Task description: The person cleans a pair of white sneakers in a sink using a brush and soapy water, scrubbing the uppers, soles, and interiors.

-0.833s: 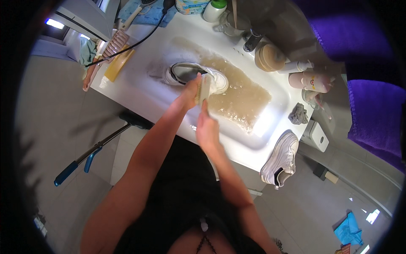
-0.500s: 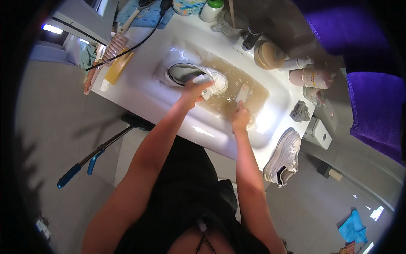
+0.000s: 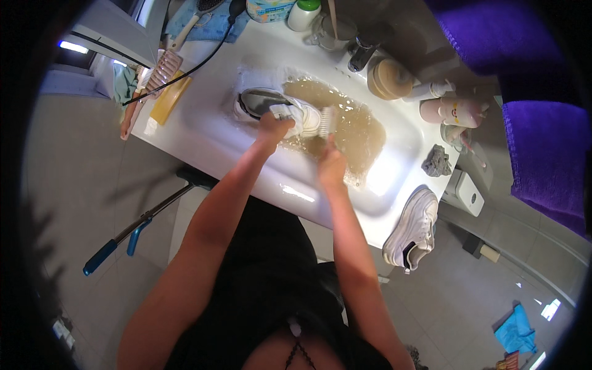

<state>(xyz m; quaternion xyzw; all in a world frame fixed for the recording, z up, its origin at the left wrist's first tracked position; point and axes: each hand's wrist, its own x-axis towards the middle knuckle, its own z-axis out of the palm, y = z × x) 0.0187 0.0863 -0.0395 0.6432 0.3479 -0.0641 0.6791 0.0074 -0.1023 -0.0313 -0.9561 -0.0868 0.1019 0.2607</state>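
A wet white sneaker (image 3: 308, 117) lies in the white sink (image 3: 376, 200), in shallow brown, cloudy water (image 3: 357, 129). Its toe points right and its dark opening faces up. My left hand (image 3: 274, 131) is closed on the sneaker's near side by the tongue and laces. In my right hand (image 3: 333, 165) is a white scrub brush (image 3: 327, 122), gripped by its handle, with the bristles against the sneaker's toe. My fingers cover part of the handle. A second white sneaker (image 3: 414, 228) rests on its side at the sink's front right corner.
Along the back rim stand a dark faucet (image 3: 362, 55), a glass mug (image 3: 333, 32), a round tan container (image 3: 391, 80) and a pink bottle (image 3: 462, 113). Combs (image 3: 163, 71) and a yellow bar (image 3: 171, 102) lie at the left. A blue-handled pole (image 3: 142, 225) leans below.
My right hand has brought the brush left, from over the water to the sneaker's toe. The left hand keeps its grip, and the sneaker has shifted slightly left.
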